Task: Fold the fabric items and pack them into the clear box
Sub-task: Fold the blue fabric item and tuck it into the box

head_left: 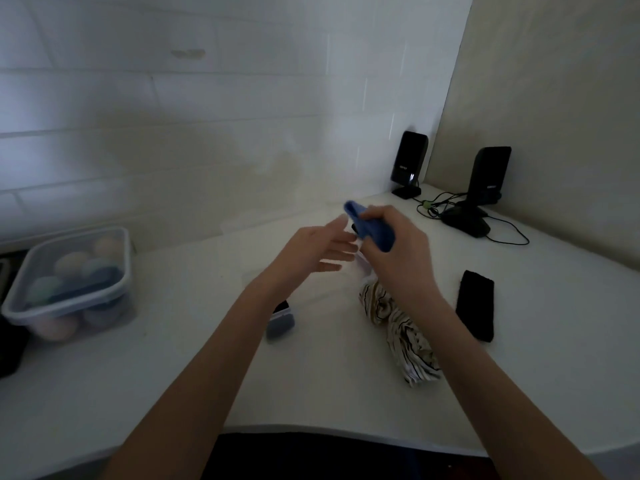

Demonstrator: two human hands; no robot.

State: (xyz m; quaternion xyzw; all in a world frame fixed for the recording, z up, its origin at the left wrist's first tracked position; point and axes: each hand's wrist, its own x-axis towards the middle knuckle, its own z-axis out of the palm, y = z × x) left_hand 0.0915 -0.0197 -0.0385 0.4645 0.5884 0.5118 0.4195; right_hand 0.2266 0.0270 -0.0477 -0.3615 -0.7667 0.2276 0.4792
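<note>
**Blue piece in hand, fold not yet finished**

Going left to right: the clear box (pixel 69 282) sits at the far left of the white counter (pixel 180 358), already holding rolled pastel and dark bundles. The left hand (pixel 320 249) is relaxed, fingers straight, holding nothing, reaching toward the cloth. It should probably catch the free end and bring it over evenly, keeping edges aligned (a tight bundle packs better). The right hand (pixel 398 244) grips the blue fabric (pixel 370 225) above the counter; it looks soft, small and partly bunched, one end poking past the fingers. A striped cloth (pixel 398 327) and a black folded piece (pixel 476 304) wait nearby.
</note>
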